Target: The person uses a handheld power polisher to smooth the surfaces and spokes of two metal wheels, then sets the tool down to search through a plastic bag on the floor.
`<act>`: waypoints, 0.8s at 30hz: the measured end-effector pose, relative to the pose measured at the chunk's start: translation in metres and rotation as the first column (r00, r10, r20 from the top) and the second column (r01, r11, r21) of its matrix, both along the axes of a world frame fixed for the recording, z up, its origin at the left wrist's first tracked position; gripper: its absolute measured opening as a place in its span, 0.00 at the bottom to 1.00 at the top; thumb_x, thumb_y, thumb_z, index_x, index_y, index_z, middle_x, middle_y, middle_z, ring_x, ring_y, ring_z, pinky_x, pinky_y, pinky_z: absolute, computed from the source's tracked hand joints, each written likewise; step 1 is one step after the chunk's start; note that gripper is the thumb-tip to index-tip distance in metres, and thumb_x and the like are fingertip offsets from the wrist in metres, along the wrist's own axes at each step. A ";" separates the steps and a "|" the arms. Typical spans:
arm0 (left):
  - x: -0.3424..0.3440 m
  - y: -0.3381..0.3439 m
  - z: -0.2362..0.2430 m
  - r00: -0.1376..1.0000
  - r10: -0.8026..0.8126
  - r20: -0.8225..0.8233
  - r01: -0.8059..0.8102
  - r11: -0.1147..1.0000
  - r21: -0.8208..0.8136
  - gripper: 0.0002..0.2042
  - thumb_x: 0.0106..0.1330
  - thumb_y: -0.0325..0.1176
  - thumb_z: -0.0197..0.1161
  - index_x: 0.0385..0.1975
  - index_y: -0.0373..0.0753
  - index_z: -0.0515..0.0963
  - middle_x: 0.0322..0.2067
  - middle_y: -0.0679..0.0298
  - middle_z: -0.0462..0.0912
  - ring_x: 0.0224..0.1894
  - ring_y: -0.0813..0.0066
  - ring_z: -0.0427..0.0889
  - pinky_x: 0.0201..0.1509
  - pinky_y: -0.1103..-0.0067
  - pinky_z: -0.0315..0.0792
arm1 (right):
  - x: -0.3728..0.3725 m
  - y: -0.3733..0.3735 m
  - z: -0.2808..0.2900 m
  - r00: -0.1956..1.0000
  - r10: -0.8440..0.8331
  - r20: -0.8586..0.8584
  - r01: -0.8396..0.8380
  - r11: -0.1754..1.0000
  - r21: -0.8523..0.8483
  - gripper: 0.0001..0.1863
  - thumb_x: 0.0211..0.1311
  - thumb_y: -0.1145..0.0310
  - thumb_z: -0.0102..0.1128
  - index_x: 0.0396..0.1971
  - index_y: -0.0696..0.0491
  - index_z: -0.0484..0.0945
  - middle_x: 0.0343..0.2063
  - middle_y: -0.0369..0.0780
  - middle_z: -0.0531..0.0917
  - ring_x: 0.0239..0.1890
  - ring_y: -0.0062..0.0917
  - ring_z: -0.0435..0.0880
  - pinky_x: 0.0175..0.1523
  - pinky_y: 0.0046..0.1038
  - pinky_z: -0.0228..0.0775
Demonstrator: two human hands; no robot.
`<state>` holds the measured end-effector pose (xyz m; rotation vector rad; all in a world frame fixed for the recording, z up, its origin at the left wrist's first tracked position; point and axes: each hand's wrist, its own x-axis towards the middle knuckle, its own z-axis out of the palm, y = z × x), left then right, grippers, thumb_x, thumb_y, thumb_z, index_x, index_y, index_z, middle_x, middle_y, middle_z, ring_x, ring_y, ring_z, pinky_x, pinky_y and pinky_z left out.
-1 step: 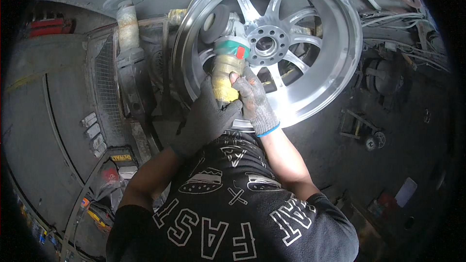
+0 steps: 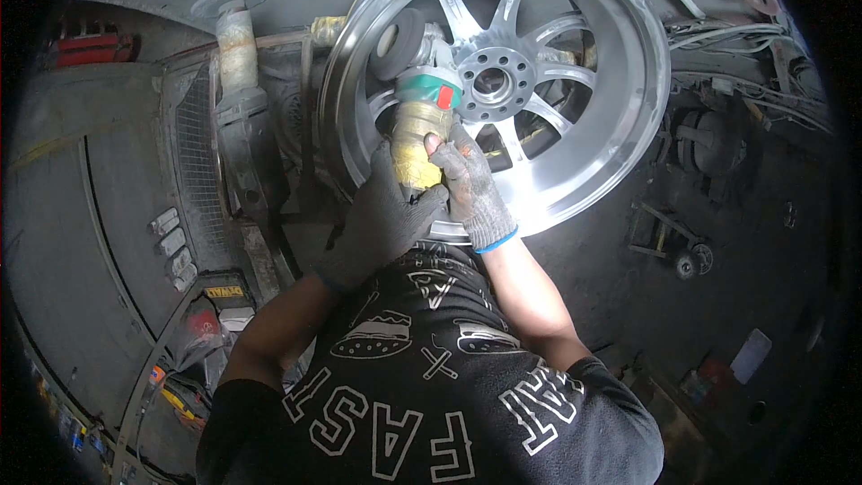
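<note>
An angle grinder (image 2: pixel 418 139) with a tape-wrapped body, a green band and a grey disc (image 2: pixel 397 45) lies over the inside of a silver alloy wheel (image 2: pixel 624 148). My left hand (image 2: pixel 382 216), in a dark grey glove, is closed around the rear end of the grinder. From the other side, my right hand (image 2: pixel 469 181) grips the yellow-taped body; its glove is lighter grey with a blue cuff, and the thumb tip is bare. The disc sits inside the rim, left of the hub (image 2: pixel 492 83). Whether it touches the metal, I cannot tell.
Left of the wheel stands a second power tool (image 2: pixel 238 81) with a round disc on top, beside a mesh panel (image 2: pixel 199 148). Hoses (image 2: pixel 732 36) run at the far right. A small wheeled frame (image 2: pixel 669 238) is on the dark floor, and tool packs (image 2: pixel 184 400) lie lower left.
</note>
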<state>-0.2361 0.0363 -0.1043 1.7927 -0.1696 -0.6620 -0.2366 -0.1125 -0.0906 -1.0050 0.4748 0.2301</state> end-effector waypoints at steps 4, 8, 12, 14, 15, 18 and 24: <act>0.003 -0.002 0.003 1.000 -0.006 0.007 0.005 0.997 0.074 0.43 0.61 0.42 0.70 0.66 0.25 0.51 0.45 0.36 0.79 0.47 0.41 0.83 0.50 0.60 0.76 | 0.000 -0.001 0.000 1.000 0.007 -0.006 -0.007 1.000 -0.023 0.30 0.67 0.57 0.64 0.63 0.57 0.67 0.48 0.41 0.80 0.47 0.25 0.83 0.51 0.28 0.77; 0.011 -0.002 0.017 0.987 -0.005 -0.158 0.001 1.000 -0.024 0.37 0.61 0.32 0.70 0.66 0.29 0.57 0.53 0.50 0.74 0.55 0.65 0.76 0.59 0.69 0.72 | 0.001 0.000 -0.001 1.000 -0.001 -0.027 0.000 0.999 -0.036 0.31 0.67 0.57 0.63 0.63 0.58 0.67 0.49 0.41 0.80 0.49 0.25 0.82 0.53 0.29 0.76; 0.010 -0.001 0.020 0.994 0.009 -0.110 -0.008 1.000 0.003 0.37 0.60 0.33 0.71 0.66 0.29 0.58 0.53 0.50 0.75 0.54 0.63 0.77 0.59 0.68 0.72 | 0.001 0.003 -0.001 1.000 -0.019 -0.001 0.019 0.999 -0.044 0.31 0.68 0.59 0.63 0.64 0.58 0.66 0.49 0.41 0.79 0.49 0.25 0.81 0.53 0.28 0.76; 0.008 0.000 0.020 0.996 0.022 -0.085 -0.022 1.000 -0.001 0.37 0.60 0.34 0.71 0.66 0.30 0.59 0.52 0.50 0.75 0.54 0.63 0.78 0.59 0.67 0.72 | 0.002 0.002 0.002 1.000 -0.008 -0.005 0.008 0.999 -0.045 0.30 0.68 0.59 0.63 0.64 0.58 0.66 0.49 0.41 0.79 0.49 0.24 0.81 0.53 0.28 0.76; 0.008 0.000 0.017 0.999 0.015 -0.044 -0.015 1.000 0.001 0.35 0.61 0.36 0.71 0.62 0.30 0.58 0.48 0.46 0.77 0.49 0.55 0.80 0.53 0.64 0.74 | 0.003 0.002 0.003 1.000 0.002 -0.009 -0.002 0.999 -0.045 0.30 0.68 0.60 0.63 0.64 0.58 0.66 0.49 0.41 0.79 0.49 0.24 0.81 0.53 0.28 0.76; 0.013 0.000 0.015 1.000 -0.008 0.000 0.008 1.000 0.004 0.33 0.61 0.39 0.71 0.58 0.31 0.58 0.43 0.43 0.79 0.43 0.48 0.83 0.47 0.61 0.76 | 0.004 0.000 0.002 1.000 -0.005 -0.014 0.004 0.998 -0.064 0.29 0.68 0.60 0.63 0.63 0.58 0.66 0.49 0.41 0.79 0.49 0.24 0.81 0.53 0.28 0.76; 0.018 0.002 0.007 0.996 -0.035 -0.087 0.035 0.999 0.000 0.32 0.60 0.37 0.72 0.59 0.31 0.61 0.46 0.47 0.78 0.47 0.57 0.81 0.52 0.65 0.74 | 0.003 0.004 -0.012 0.996 -0.086 -0.021 0.085 0.996 -0.041 0.32 0.66 0.59 0.65 0.62 0.60 0.65 0.48 0.41 0.78 0.49 0.23 0.80 0.54 0.28 0.75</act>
